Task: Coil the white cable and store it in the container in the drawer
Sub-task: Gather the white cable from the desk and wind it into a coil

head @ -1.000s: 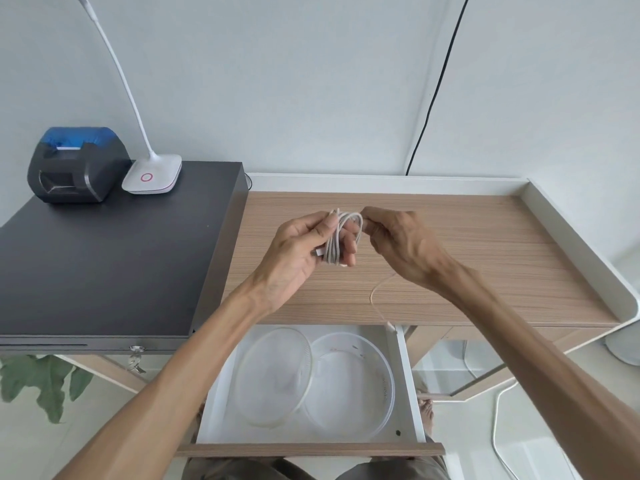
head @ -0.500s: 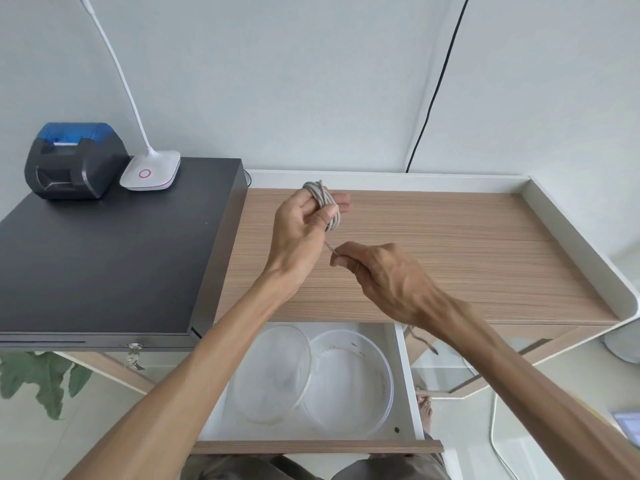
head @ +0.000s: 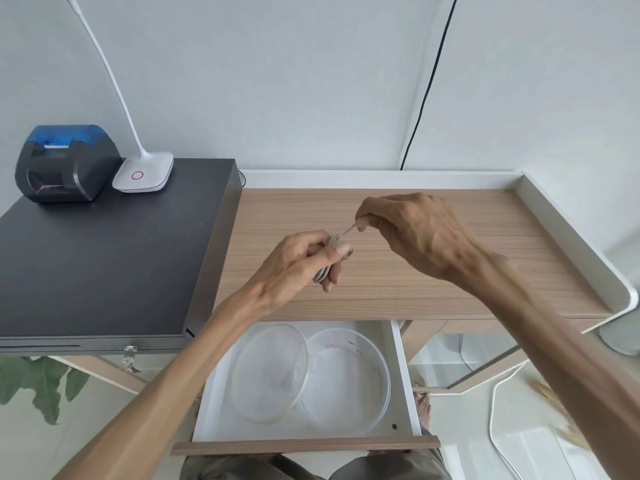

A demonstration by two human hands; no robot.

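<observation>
A dark printer [head: 65, 164] and white lamp base [head: 143, 172] sit side by side on a black cabinet [head: 104, 251]

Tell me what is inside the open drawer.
The drawer holds a round clear container, and its clear lid leans over the container's left rim. The container looks empty. The left forearm covers the drawer's back left corner, so that part cannot be seen.
</observation>
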